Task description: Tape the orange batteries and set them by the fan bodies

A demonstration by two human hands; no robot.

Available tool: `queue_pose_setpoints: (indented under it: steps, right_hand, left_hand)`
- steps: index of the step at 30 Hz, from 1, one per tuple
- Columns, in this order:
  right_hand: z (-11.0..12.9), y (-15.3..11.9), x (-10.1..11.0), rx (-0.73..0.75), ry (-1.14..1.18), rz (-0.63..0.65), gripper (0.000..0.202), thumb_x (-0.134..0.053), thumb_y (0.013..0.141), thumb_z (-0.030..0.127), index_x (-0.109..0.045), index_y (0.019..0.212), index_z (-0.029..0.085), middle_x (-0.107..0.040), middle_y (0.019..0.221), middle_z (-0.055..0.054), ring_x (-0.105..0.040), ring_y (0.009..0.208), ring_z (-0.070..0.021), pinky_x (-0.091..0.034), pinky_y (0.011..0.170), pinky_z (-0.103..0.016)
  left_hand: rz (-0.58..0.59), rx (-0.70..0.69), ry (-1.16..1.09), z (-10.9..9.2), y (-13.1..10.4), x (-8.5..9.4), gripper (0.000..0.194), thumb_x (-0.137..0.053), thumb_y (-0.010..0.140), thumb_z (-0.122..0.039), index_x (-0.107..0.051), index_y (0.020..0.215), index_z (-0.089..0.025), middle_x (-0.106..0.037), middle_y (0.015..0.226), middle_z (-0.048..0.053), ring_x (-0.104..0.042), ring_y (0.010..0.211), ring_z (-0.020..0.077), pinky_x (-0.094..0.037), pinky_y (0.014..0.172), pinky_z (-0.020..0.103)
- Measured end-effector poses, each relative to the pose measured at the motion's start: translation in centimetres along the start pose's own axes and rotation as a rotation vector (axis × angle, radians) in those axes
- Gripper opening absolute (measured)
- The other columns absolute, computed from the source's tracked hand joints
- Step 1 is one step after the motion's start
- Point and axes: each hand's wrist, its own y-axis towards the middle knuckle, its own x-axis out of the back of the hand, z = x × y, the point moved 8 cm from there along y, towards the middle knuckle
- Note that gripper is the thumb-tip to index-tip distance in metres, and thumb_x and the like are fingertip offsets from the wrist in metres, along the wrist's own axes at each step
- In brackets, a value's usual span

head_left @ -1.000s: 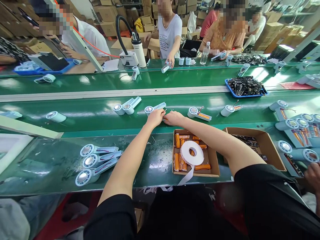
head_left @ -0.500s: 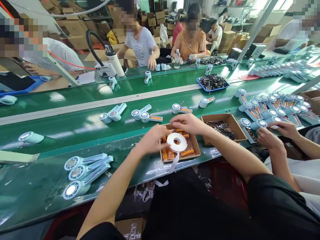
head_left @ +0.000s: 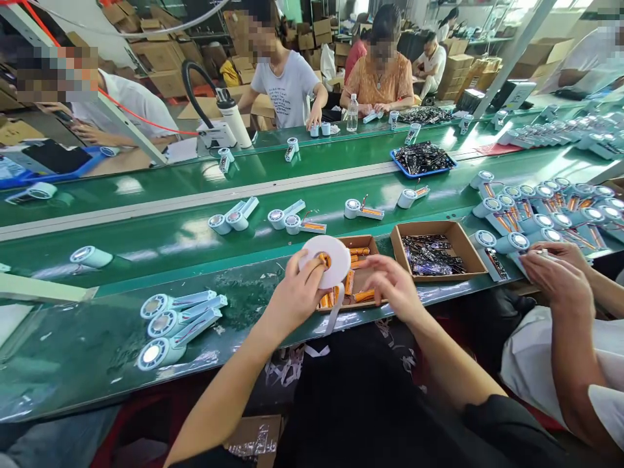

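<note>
My left hand (head_left: 297,292) grips a white tape roll (head_left: 336,253) by its near left side, tilted up over a small cardboard box. A loose strip of tape hangs down from the roll across the box's front edge. Orange wrapped cells (head_left: 359,251) lie inside the small box (head_left: 373,242). Just right of the roll, my right hand (head_left: 392,286) hovers over the box's right side with fingers apart and nothing visible in them. A second box (head_left: 475,270) with black circuit boards (head_left: 429,253) stands right of it.
Three pale blue fan units (head_left: 163,322) lie at the left. Others (head_left: 292,223) sit on the green belt (head_left: 190,250). A neighbour's hands (head_left: 560,273) work close on the right near many fan units. People sit across the belt by a blue tray (head_left: 423,159).
My left hand has taken hold of the tape roll and raised it off the box. My right hand has come down and nearer to me. The view has shifted slightly.
</note>
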Motion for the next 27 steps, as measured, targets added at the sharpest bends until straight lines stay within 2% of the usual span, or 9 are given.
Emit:
queue_pose_setpoints:
  steps: [4,6,8,11,14,19,21,25,27]
  right_hand:
    - [-2.4,-5.0,-7.9,-0.268,-0.076,0.651,0.032,-0.070,0.094,0.048,-0.076,0.106,0.019,-0.079,0.092,-0.005,-0.063,0.054,-0.0096,-0.048,0.050,-0.020]
    - [-2.5,-6.6,-10.0,-0.213,-0.293,0.925,0.031,-0.063,0.100,0.044,-0.078,0.092,0.019,-0.076,0.076,-0.001,-0.063,0.054,-0.0097,-0.048,0.057,-0.021]
    - [-2.1,-5.9,-9.9,-0.056,-0.582,1.034,0.025,-0.065,0.099,0.042,-0.080,0.095,0.022,-0.076,0.075,0.000,-0.067,0.061,-0.0124,-0.048,0.062,-0.022]
    - [-1.4,-0.1,-6.4,0.150,-1.037,0.807,0.023,-0.061,0.102,0.036,-0.079,0.107,0.023,-0.080,0.095,-0.006,-0.073,0.086,-0.0194,-0.051,0.078,-0.027]
    - [-2.2,5.7,-2.3,0.164,-1.434,0.584,0.025,-0.053,0.102,0.018,-0.075,0.113,0.014,-0.076,0.113,-0.017,-0.070,0.109,-0.0283,-0.050,0.094,-0.035]
    - [-4.3,8.9,-0.1,0.114,-1.491,0.589,0.025,-0.056,0.099,0.018,-0.073,0.117,0.014,-0.073,0.120,-0.017,-0.072,0.108,-0.0267,-0.053,0.091,-0.033]
    - [-3.7,8.9,0.8,0.090,-1.287,0.514,0.029,-0.056,0.102,0.028,-0.072,0.123,0.016,-0.076,0.117,-0.013,-0.073,0.105,-0.0233,-0.055,0.091,-0.032]
    - [-1.3,8.0,4.0,-0.002,-0.333,0.110,0.043,-0.061,0.099,0.048,-0.069,0.129,0.018,-0.077,0.121,-0.010,-0.075,0.093,-0.0168,-0.060,0.085,-0.030]
    - [-1.1,6.8,3.8,-0.054,0.020,0.055,0.049,-0.066,0.094,0.057,-0.070,0.127,0.021,-0.077,0.124,-0.009,-0.076,0.090,-0.0154,-0.061,0.078,-0.028]
  left_hand:
    - [-0.188,0.093,0.022,-0.1,-4.5,3.4,0.051,-0.060,0.091,-0.005,-0.056,0.140,-0.022,-0.069,0.132,0.012,-0.041,0.151,0.0396,-0.033,0.123,0.074]
    - [-0.289,0.197,-0.012,0.9,-6.8,4.3,0.047,-0.064,0.089,-0.005,-0.060,0.132,-0.023,-0.070,0.126,0.011,-0.039,0.153,0.0410,-0.041,0.120,0.072]
    - [-0.392,0.336,-0.036,2.2,-9.0,4.9,0.039,-0.072,0.089,-0.013,-0.063,0.125,-0.023,-0.070,0.121,0.012,-0.046,0.148,0.0414,-0.050,0.114,0.067]
    - [-0.439,0.454,-0.030,3.0,-11.1,4.8,0.036,-0.079,0.088,-0.022,-0.064,0.121,-0.024,-0.069,0.118,0.011,-0.051,0.144,0.0414,-0.054,0.111,0.063]
    - [-0.423,0.413,-0.047,1.9,-11.1,3.7,0.035,-0.078,0.088,-0.018,-0.063,0.120,-0.023,-0.068,0.117,0.011,-0.050,0.145,0.0411,-0.050,0.114,0.065]
    - [-0.343,0.322,-0.084,-0.2,-9.6,1.3,0.042,-0.070,0.087,-0.005,-0.061,0.125,-0.022,-0.068,0.118,0.012,-0.048,0.147,0.0402,-0.052,0.113,0.065]
    - [-0.316,0.305,-0.089,-0.6,-9.2,1.0,0.045,-0.069,0.086,-0.003,-0.061,0.127,-0.021,-0.069,0.120,0.013,-0.046,0.147,0.0409,-0.053,0.112,0.065]
    - [-0.277,0.266,-0.068,-1.2,-9.0,1.1,0.049,-0.066,0.084,0.002,-0.062,0.127,-0.021,-0.069,0.123,0.013,-0.042,0.150,0.0423,-0.053,0.111,0.067]
    - [-0.244,0.246,-0.050,-1.4,-8.8,1.1,0.051,-0.063,0.083,0.003,-0.062,0.129,-0.021,-0.069,0.125,0.014,-0.040,0.151,0.0424,-0.053,0.112,0.067]
